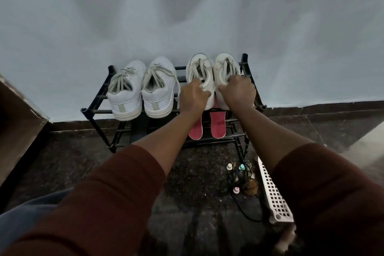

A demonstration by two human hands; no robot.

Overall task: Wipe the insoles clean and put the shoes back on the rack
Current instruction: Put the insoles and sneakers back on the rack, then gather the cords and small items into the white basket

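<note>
A black two-tier shoe rack [97,97] stands against a pale wall. On the right of its top tier sit two worn white sneakers, toes to the wall. My left hand [193,97] grips the heel of the left sneaker [199,68]. My right hand [239,91] grips the heel of the right sneaker [226,64]. On the left of the top tier stands a second pair of white sneakers [143,89]. Two pink insoles [217,124] lie on the lower tier, partly hidden by my left forearm.
A white perforated plastic basket [274,193] lies on the dark floor at the right. Small bottles and a tangle of cord [239,176] lie beside it. A brown cardboard box [18,127] stands at the left.
</note>
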